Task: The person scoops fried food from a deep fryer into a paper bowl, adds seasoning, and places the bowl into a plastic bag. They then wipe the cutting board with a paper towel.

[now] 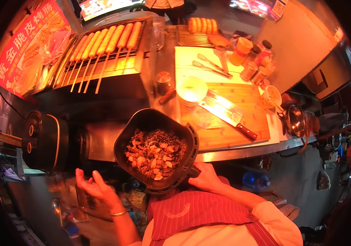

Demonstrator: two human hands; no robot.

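- From my end: R hand [206,177] has its fingers clamped round the stubby handle of the blk basket [120,145].
- Basket is tipped a bit twd the cam, at the worktop's [224,156] front edge, just L of the board; its near side sticks out past that edge. Can't tell if its base touches anything.
- In it I've got browned chunks [155,160] w/ darker crumbly bits, mostly across the bottom.
- L hand [101,192]: palm up, fingers slightly apart, nothing in it, below & L of the basket, nr but not touching. Bangle on that wrist.
- Blk rounded appliance [40,139] w/ two knobs, well L of the basket.
- Grill [114,64] at the worktop's back L, w/ a row of skewered sausages [101,43], sticks pointing fwd.
- Wooden board [251,102] along the front edge, R of the basket: cleaver [224,111] lies diag., handle twd the board's front R corner; pale bowl [192,88] at its back L corner.
- Behind the board: tongs [211,66]; jars [249,70] by its back R corner.
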